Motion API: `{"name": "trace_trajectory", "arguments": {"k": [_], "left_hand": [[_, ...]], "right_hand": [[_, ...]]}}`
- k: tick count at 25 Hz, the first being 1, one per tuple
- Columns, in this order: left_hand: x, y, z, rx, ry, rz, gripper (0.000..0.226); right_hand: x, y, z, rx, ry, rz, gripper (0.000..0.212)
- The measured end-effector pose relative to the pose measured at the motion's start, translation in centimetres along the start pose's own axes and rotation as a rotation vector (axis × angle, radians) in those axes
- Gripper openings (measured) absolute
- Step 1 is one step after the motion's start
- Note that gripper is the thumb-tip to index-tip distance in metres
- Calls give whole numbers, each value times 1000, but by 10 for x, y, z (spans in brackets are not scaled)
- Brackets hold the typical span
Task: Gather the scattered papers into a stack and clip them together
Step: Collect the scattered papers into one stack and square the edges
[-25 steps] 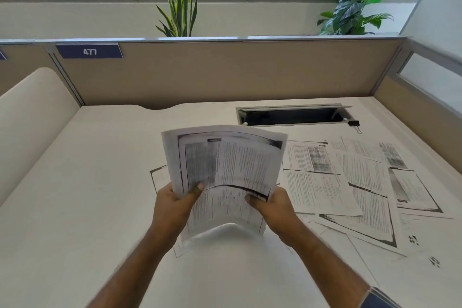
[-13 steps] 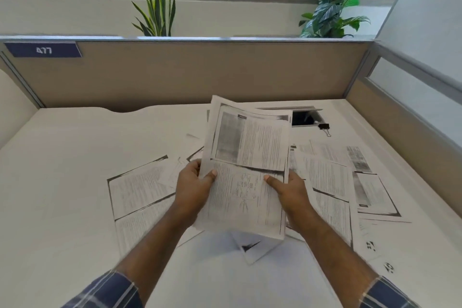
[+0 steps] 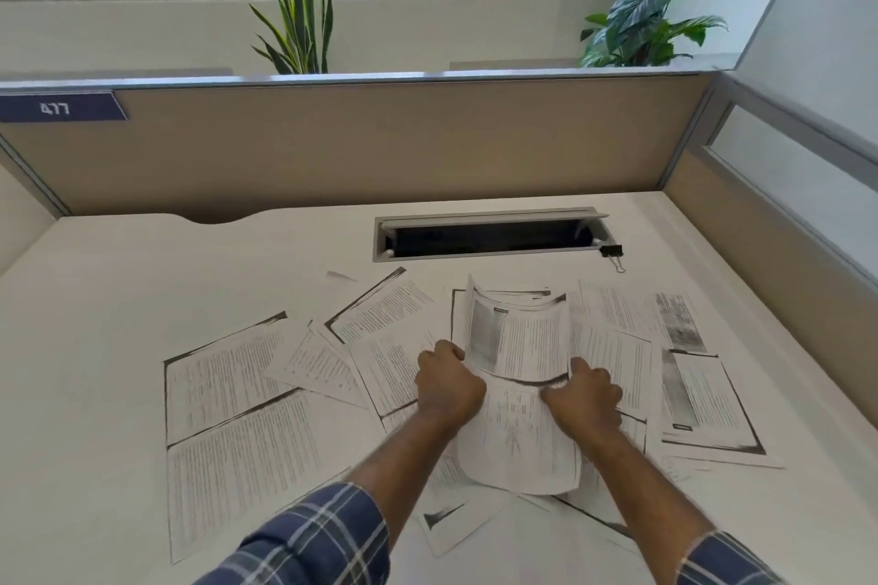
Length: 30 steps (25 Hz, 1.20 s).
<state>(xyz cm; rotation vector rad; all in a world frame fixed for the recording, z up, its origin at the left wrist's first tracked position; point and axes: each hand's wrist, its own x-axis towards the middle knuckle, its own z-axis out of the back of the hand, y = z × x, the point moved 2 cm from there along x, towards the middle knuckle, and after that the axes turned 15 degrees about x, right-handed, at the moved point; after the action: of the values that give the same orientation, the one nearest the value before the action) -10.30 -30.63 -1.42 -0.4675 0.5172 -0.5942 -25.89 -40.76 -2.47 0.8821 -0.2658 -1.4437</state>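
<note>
I hold a small stack of printed papers (image 3: 520,375) low over the white desk (image 3: 119,299), its sides bowed inward. My left hand (image 3: 446,387) grips its left edge and my right hand (image 3: 582,394) grips its right edge. Several loose printed sheets lie scattered around it: a large one at the left (image 3: 228,399), others in the middle (image 3: 380,337) and at the right (image 3: 698,394). A black binder clip (image 3: 613,252) sits on the desk at the right end of the cable slot, well beyond both hands.
An open cable slot (image 3: 484,240) is set into the desk behind the papers. Beige partition walls (image 3: 380,143) close off the back and the right side. Two potted plants (image 3: 299,5) stand behind the partition by the window.
Both hands have lowered the held stack from mid-air down toward the desk among the loose sheets. The view has shifted, showing more sheets at the left.
</note>
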Motion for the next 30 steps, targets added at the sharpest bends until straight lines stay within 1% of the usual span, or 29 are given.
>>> {"name": "trace_trajectory", "arguments": {"k": [2, 4, 5, 6, 8, 9, 11, 12, 13, 14, 16, 17, 18, 20, 24, 26, 28, 30], "left_hand": [[3, -1, -2, -39, 23, 53, 40], [2, 0, -2, -93, 41, 73, 34], [1, 2, -1, -132, 44, 81, 30], [0, 3, 0, -195, 44, 106, 29], [-4, 6, 8, -347, 21, 192, 39], [-7, 10, 11, -415, -2, 231, 45], [-14, 23, 17, -508, -39, 290, 50], [-17, 32, 18, -513, -47, 308, 46], [-20, 40, 19, -468, -54, 325, 40], [-22, 48, 19, -362, -71, 354, 35], [-26, 59, 21, -83, -135, 436, 35], [-27, 61, 22, 1, -154, 457, 38], [-28, 61, 23, 23, -162, 459, 41], [-28, 60, 24, -37, -178, 448, 47], [-29, 62, 31, -291, -259, 361, 46], [-32, 62, 36, -389, -297, 293, 55], [-33, 62, 44, -426, -306, 232, 64], [-33, 66, 51, -427, -288, 188, 61]], "right_hand": [[5, -2, -1, 155, -17, 22, 46], [3, -3, -1, 334, -49, 72, 38], [1, -3, -1, 394, -59, 86, 39], [0, -2, -2, 441, -57, 94, 44], [-2, 3, -2, 501, -24, 121, 57], [-1, 8, -3, 513, 6, 145, 56], [0, 17, -5, 508, 88, 203, 44], [0, 22, -8, 490, 127, 229, 40], [-1, 26, -13, 462, 158, 251, 40], [-3, 30, -18, 426, 184, 271, 41], [-8, 34, -32, 362, 224, 306, 41], [-10, 33, -39, 343, 235, 315, 40], [-12, 31, -44, 333, 239, 315, 40], [-14, 28, -51, 321, 236, 307, 40], [-19, 24, -53, 335, 216, 303, 39], [-23, 23, -53, 361, 224, 299, 40], [-24, 23, -52, 411, 251, 275, 38], [-25, 23, -50, 456, 272, 240, 37]]}}
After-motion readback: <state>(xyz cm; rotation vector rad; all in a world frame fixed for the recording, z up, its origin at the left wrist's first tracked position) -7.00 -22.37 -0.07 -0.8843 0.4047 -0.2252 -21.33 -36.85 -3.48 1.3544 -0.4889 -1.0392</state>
